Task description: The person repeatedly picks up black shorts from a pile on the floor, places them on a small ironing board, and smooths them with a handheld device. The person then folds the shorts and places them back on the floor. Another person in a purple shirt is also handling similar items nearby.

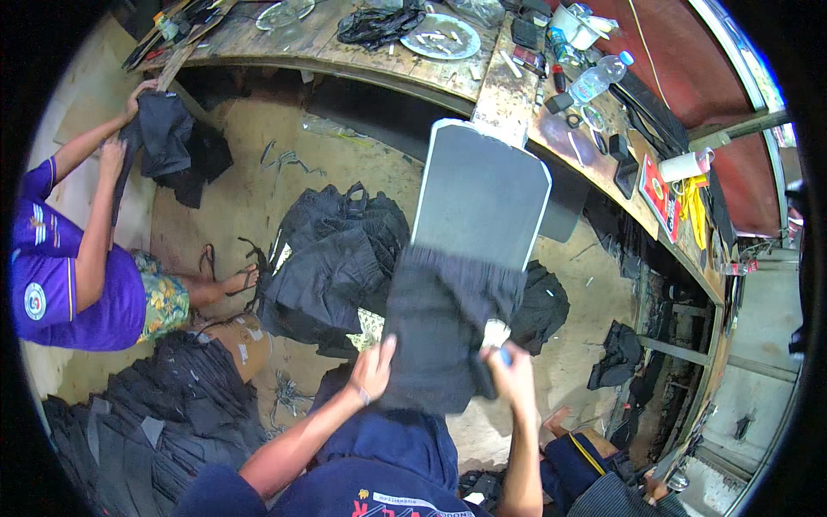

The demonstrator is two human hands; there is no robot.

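Pretty sure that black garment [439, 345] would be light and floppy, soft cloth with some stretch at the gathered end, nothing slippery or fragile. I'd take it by the two side edges; grab the middle and it'd probably just bunch up. It's over the near end of the gray board [482, 198] that sticks out from the table [314, 43], with the lower part hanging toward the person's lap. Left hand [372, 372] is at the left edge, can't tell if that grip is pinching or just resting. Right hand [514, 372] looks clenched around a small blue thing [506, 354] by the other edge. Looks-wise: plain black, puckered up top, pale patterned cloth [370, 331] poking out at the left side.
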